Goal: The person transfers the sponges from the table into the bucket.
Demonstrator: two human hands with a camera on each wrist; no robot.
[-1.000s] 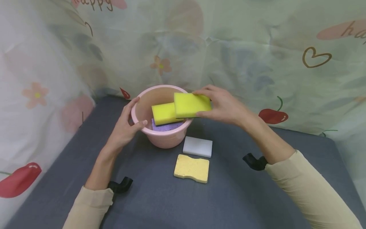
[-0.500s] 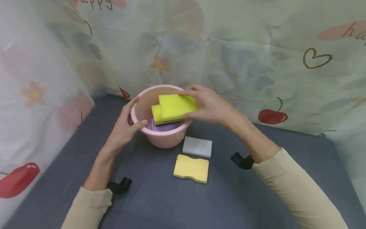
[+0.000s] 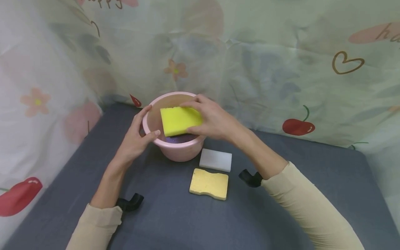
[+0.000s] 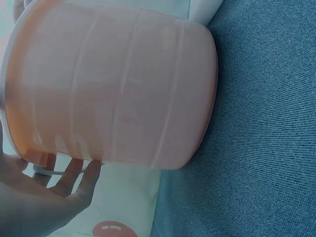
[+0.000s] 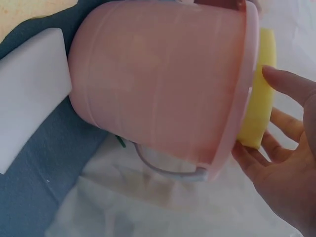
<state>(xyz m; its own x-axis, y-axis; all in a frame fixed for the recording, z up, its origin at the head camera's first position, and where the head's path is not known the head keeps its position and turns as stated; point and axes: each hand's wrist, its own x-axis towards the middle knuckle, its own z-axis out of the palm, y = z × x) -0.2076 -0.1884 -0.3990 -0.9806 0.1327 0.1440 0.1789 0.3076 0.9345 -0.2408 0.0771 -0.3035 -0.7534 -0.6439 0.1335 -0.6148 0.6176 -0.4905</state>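
In the head view a pink bucket stands upright on the dark table. My left hand grips its left rim, thumb over the edge and fingers along the outside, as the left wrist view of the bucket wall also shows. Between thumb and fingers my right hand pinches a bright yellow sponge at the bucket's mouth. From the side, the right wrist view shows this sponge sticking out past the rim. Below it, part of a purple sponge shows inside; the other yellow sponge is hidden.
Just right of the bucket's base lies a white sponge block. In front of that is a pale yellow sponge with notched sides. A patterned curtain hangs close behind the bucket. The bucket's handle hangs down its far side.
My right hand has carried the yellow sponge leftward from the bucket's right rim to over its mouth, covering the other yellow sponge. The left hand has stayed on the rim.
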